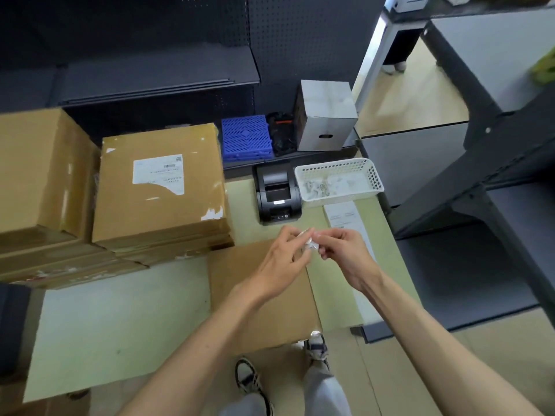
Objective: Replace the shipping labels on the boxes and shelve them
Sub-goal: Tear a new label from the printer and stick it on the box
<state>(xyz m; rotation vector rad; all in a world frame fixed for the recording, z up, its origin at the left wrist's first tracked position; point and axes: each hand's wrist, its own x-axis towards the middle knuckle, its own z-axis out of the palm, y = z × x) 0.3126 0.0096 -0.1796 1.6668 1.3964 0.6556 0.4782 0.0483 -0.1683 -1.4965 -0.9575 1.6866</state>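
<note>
Head view: landmark is the black label printer [278, 196] on the pale green table [120, 319]. Just left of the printer sits a stack of flat cardboard boxes [159, 187]; the top one carries a white shipping label [158, 173], partly torn at its lower edge, with white paper residue near the box's right corner. Further left of the printer, a second taller box stack [39, 175]. In front of the printer lies a plain flat box [264, 295], no label showing on its visible face. Right of the printer: white perforated basket [339, 181] with crumpled paper scraps inside, and in front of it a white label strip [345, 217] flat on the table. Behind the printer, on the dark shelf: blue plastic grid tiles [246, 136] and a grey box [326, 115]. Hands: both raised over the plain box, in front of the printer, fingertips meeting. Left hand [282, 265] and right hand [342, 253] both pinch a small crumpled white label scrap [309, 240] between thumbs and fingers, remaining fingers loosely curled. Forearms bare, converging from the bottom edge.
</note>
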